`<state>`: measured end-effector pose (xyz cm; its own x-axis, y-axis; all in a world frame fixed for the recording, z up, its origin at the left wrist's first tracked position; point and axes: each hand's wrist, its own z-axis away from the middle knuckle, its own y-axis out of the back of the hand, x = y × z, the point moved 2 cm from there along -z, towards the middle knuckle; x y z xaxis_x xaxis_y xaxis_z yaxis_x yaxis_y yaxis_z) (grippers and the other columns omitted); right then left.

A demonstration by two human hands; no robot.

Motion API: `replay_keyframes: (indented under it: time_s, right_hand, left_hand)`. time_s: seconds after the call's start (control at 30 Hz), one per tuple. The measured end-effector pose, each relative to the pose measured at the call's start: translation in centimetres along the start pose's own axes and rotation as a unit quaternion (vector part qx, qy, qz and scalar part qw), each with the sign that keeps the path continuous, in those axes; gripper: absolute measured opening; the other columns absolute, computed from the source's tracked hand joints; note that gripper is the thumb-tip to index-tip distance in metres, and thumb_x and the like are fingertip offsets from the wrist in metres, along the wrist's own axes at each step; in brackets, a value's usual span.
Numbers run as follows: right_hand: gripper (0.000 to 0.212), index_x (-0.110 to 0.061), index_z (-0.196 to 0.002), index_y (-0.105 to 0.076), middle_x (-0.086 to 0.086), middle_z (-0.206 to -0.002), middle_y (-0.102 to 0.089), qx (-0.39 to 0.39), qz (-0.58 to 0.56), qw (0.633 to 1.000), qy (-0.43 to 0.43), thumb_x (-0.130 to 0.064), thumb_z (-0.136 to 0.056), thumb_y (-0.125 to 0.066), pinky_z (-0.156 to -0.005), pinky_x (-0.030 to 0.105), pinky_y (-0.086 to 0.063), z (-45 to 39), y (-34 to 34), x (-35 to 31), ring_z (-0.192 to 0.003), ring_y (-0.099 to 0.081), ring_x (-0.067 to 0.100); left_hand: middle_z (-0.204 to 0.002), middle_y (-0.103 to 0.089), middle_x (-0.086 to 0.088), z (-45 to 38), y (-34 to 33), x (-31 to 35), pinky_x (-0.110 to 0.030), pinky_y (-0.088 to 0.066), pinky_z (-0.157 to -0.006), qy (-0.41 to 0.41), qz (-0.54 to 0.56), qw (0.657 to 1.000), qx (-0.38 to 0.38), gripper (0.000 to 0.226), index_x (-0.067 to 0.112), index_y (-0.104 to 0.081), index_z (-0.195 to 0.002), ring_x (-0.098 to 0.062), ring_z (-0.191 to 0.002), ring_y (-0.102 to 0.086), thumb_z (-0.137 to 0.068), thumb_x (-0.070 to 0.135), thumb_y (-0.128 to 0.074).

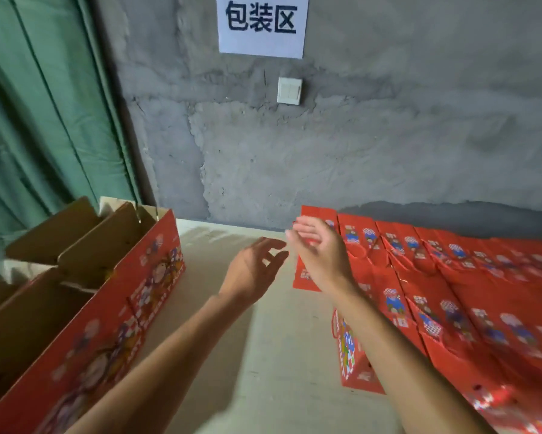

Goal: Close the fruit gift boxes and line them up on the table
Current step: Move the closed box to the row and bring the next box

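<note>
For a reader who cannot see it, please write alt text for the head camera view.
Two bare hands, left hand and right hand, hover open over a pale table, holding nothing. Open red fruit gift boxes stand at left; flat red gift bags lie in rows at right.

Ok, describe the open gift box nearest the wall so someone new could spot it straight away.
Start at the green curtain on the left; below it, open red boxes stand along the table edge. The open gift box is the farthest one, by the grey wall. Unlike the flat red bags on the right, its brown flaps stand up.
</note>
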<state>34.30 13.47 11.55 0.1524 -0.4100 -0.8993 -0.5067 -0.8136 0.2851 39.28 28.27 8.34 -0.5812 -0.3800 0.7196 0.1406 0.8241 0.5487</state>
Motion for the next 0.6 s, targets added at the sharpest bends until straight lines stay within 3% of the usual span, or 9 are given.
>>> replay_keyframes:
  time_s: [0.1, 0.23, 0.37, 0.47, 0.6]
  right_hand:
    - [0.031, -0.015, -0.117, -0.068, 0.002, -0.109, -0.075, -0.005, -0.036, 0.999, 0.011, -0.022, -0.089, -0.079, -0.099, 0.041, -0.055, 5.7, -2.5, -3.4, -0.104, -0.071, 0.012]
    - [0.036, -0.025, -0.116, -0.067, -0.006, -0.108, -0.075, -0.041, -0.051, 0.997, 0.036, -0.041, -0.085, -0.077, -0.098, 0.036, -0.055, 13.7, -5.4, -6.2, -0.104, -0.07, 0.006]
    - [0.041, -0.029, -0.119, -0.067, -0.011, -0.11, -0.075, -0.099, -0.043, 0.994, 0.019, -0.047, -0.084, -0.077, -0.099, 0.035, -0.054, 21.2, -8.9, -7.0, -0.106, -0.069, 0.004]
    - [0.036, -0.032, -0.118, -0.068, -0.015, -0.11, -0.074, -0.132, -0.057, 0.99, 0.0, -0.042, -0.085, -0.08, -0.1, 0.037, -0.054, 25.5, -12.3, -7.1, -0.107, -0.068, 0.005]
    - [0.04, -0.031, -0.115, -0.069, -0.013, -0.108, -0.075, -0.179, -0.081, 0.98, -0.025, -0.05, -0.08, -0.077, -0.097, 0.037, -0.055, 30.4, -17.6, -7.4, -0.105, -0.069, 0.007]
  left_hand:
    - [-0.111, -0.074, 0.006, 5.8, 5.0, 1.6, -0.038, -0.06, -0.077, 0.021, -0.003, 1.0, 0.014, 0.024, 0.019, -0.071, -0.118, -0.014, -0.084, -0.073, -0.098, 0.033, -0.068]
    - [-0.108, -0.073, 0.011, 14.7, 10.1, 2.0, -0.032, -0.061, -0.077, 0.036, 0.036, 0.997, 0.051, 0.02, 0.02, -0.073, -0.115, -0.005, -0.085, -0.07, -0.1, 0.031, -0.066]
    - [-0.109, -0.073, 0.014, 23.8, 13.6, 0.8, -0.035, -0.062, -0.078, 0.093, 0.077, 0.99, 0.072, 0.019, 0.022, -0.073, -0.116, -0.008, -0.089, -0.072, -0.1, 0.03, -0.066]
    - [-0.109, -0.073, 0.013, 29.1, 16.3, -0.3, -0.038, -0.062, -0.078, 0.129, 0.07, 0.983, 0.112, 0.017, 0.023, -0.073, -0.115, -0.01, -0.088, -0.073, -0.1, 0.027, -0.067]
    - [-0.112, -0.07, 0.014, 34.3, 20.3, -1.2, -0.031, -0.061, -0.08, 0.143, -0.005, 0.978, 0.151, 0.018, 0.023, -0.072, -0.116, -0.004, -0.096, -0.069, -0.099, 0.024, -0.067]
